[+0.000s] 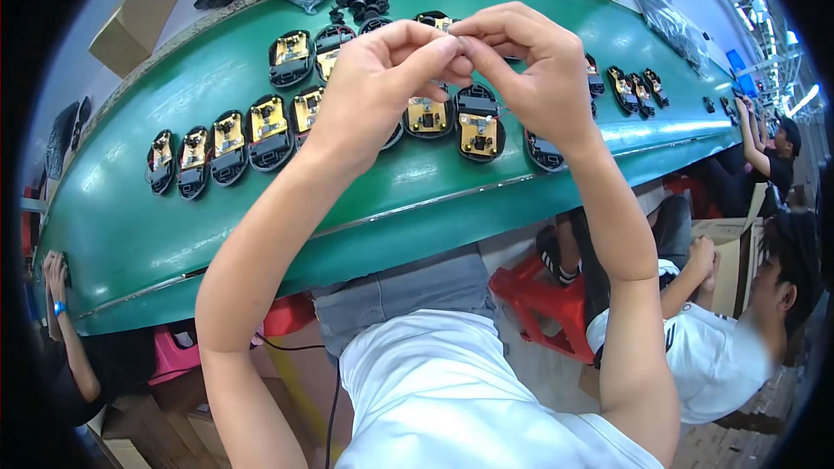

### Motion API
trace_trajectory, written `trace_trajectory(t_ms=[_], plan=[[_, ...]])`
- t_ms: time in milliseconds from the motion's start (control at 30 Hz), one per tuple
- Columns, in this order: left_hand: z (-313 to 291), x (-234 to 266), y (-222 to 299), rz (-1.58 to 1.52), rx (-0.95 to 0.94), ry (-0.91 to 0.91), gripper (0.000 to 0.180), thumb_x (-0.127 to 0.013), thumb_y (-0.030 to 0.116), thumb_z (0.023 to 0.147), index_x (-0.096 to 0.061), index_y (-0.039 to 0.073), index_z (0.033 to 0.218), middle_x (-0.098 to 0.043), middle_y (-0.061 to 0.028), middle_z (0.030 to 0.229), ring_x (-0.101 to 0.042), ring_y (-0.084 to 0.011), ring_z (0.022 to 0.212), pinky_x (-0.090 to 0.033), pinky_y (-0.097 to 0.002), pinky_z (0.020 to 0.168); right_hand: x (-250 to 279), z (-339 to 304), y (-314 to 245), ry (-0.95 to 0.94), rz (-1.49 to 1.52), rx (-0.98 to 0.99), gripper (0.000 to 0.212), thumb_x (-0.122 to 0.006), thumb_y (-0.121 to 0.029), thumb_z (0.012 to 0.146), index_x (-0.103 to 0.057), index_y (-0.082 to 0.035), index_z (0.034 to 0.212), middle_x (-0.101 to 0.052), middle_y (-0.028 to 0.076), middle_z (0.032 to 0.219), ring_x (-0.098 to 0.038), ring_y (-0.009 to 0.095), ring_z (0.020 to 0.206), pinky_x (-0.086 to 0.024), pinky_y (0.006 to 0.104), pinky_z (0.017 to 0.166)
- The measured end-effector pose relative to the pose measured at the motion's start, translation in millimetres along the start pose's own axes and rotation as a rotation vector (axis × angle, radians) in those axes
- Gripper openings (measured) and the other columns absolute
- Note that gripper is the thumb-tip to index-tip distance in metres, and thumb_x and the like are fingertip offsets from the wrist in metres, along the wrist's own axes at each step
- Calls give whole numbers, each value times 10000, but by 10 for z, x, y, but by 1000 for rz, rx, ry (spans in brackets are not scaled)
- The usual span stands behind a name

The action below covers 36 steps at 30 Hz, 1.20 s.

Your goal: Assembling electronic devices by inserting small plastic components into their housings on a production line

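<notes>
Left hand point(382, 78), right hand point(532, 61): fingertips pressed together, can't tell what's pinched. Open black housing with gold board point(479, 126) below fingers, bodyward; long axis roughly toward wearer, neither hand clearly nearer.

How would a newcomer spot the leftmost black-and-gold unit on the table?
Find the long green table. Left of the person's left hand, a row of oval units with gold-coloured plates runs along it. The leftmost unit ends that row, so unlike the others it has a neighbour only on its right.
</notes>
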<state>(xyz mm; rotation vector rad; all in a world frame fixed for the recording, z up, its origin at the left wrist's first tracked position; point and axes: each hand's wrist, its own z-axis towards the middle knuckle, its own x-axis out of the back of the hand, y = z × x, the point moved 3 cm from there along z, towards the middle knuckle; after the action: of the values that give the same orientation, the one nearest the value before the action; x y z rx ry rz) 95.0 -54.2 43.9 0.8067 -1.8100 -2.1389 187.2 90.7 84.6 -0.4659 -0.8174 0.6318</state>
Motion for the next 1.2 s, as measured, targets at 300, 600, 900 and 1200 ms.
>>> trace_trajectory(t_ms=[300,600,900,1200], plan=[[83,-207,-35,-46,-43,11,212,-670,246,997,-609,50,1054,-716,-71,900,-694,-133,844,-525,-253,705,96,-251,43,95,176,-231,190,-729,-34,895,-739,10,1080,-740,88,982,-736,153,872,-609,273,784],[169,-290,85,81,-106,-266,219,-637,153,985,-630,36,1170,-694,-73,945,-685,-143,872,-530,-272,779,438,-406,20,55,349,-294,315,-752,2,884,-679,48,1187,-719,106,1101,-707,157,972,-576,282,904],[258,-410,-261,1444,-469,-789,713,-781,76,734,-571,201,1404,-475,-77,1532,-358,-297,1482,-324,-561,1185,808,-1009,51,113,313,-557,342,-761,14,871,-646,55,1190,-710,104,1058,-688,141,977,-564,266,889],[692,-769,-361,1872,-239,-773,821,-615,789,792,-687,28,1089,-712,-160,1079,-658,-304,1068,-465,-442,979,980,-1399,42,196,251,-615,318,-757,16,874,-641,42,1169,-691,75,1048,-666,118,950,-541,259,858]])
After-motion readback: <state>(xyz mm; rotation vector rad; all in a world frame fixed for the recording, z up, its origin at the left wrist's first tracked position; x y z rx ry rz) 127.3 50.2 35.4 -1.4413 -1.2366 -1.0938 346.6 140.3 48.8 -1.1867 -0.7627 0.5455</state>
